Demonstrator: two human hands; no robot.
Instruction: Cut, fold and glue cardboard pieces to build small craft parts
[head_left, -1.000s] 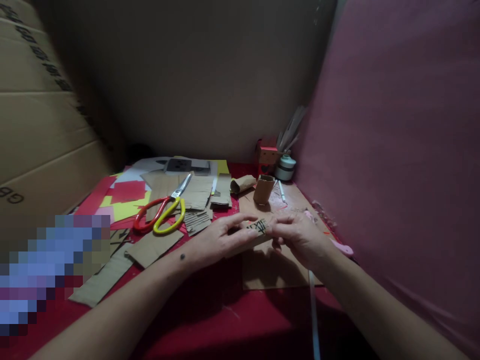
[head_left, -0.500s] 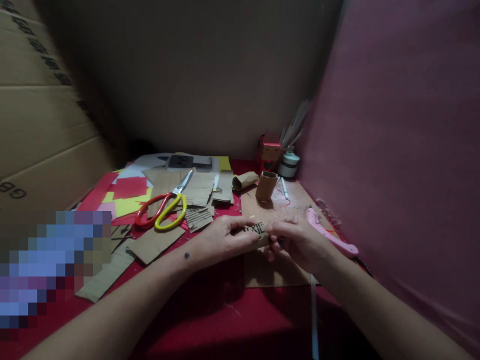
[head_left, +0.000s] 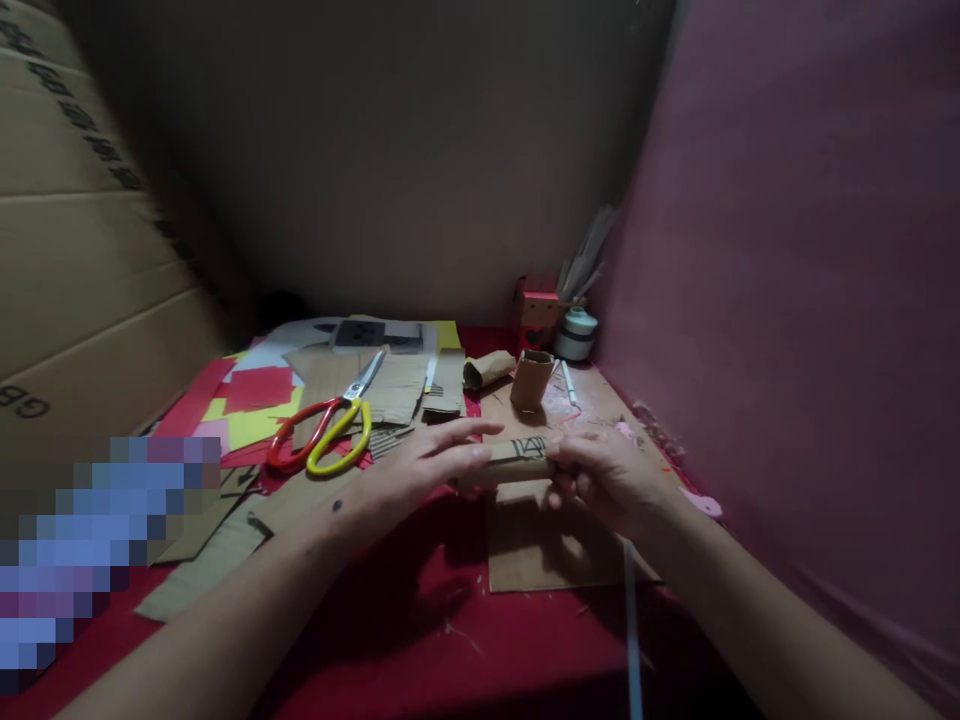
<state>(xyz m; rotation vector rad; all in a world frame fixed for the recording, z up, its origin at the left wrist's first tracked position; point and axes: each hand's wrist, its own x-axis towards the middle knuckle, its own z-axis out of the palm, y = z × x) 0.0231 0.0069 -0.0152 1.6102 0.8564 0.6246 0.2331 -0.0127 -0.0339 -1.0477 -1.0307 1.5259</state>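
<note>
Folded cardboard piece, with black marks on its upper face, spans the gap between the 2 hands, above the near part of a brown board. The left hand grips its left end loosely, thumb over the piece and index finger stretched out beyond it; the lower fingers are hidden. The right hand pinches the right end between thumb and curled fingers. Holding it at 2 ends probably keeps it level and stops its folds from springing open. The board likely lies under the hands to shield the red cloth.

Beyond the hands, an upright cardboard tube stands on its end, perhaps so it takes little room, and a rolled cardboard piece lies just to its left. Scissors rest on cardboard scraps past the left hand, their handles turned towards the person, which would make them easy to pick up. A pink tool lies right of the right hand, partly hidden by it and the forearm.
</note>
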